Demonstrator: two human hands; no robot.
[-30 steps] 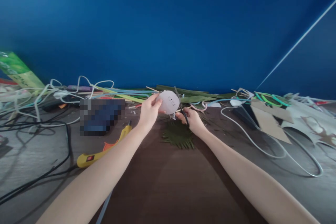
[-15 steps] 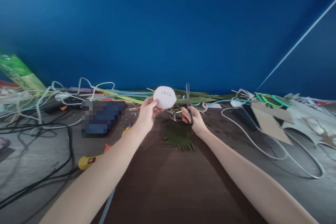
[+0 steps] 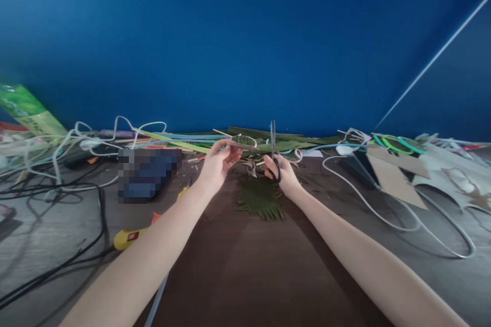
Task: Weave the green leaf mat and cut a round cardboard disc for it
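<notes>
My left hand (image 3: 215,166) grips a thin round disc (image 3: 245,142) by its left edge, fingers underneath. The disc is tilted nearly flat, so its green patterned upper face shows inside a pale rim. In my right hand (image 3: 284,173) is a pair of scissors (image 3: 273,139) with dark handles, its blades pointing up and close together. The two hands are apart, and the blades stand to the right of the disc without touching it. Below and between them, a dark green fringed leaf piece (image 3: 261,199) lies on the brown table (image 3: 245,265).
Long green leaf strips (image 3: 284,135) and scraps lie along the blue wall (image 3: 245,46). At left are a pixelated dark device (image 3: 148,176), a yellow-handled tool (image 3: 128,238) and tangled cables (image 3: 102,209). Cardboard pieces (image 3: 393,176) and a white cord (image 3: 368,208) lie at right.
My left hand has turned the disc from its white printed face toward me to nearly flat, showing the green face. The scissors have hardly moved.
</notes>
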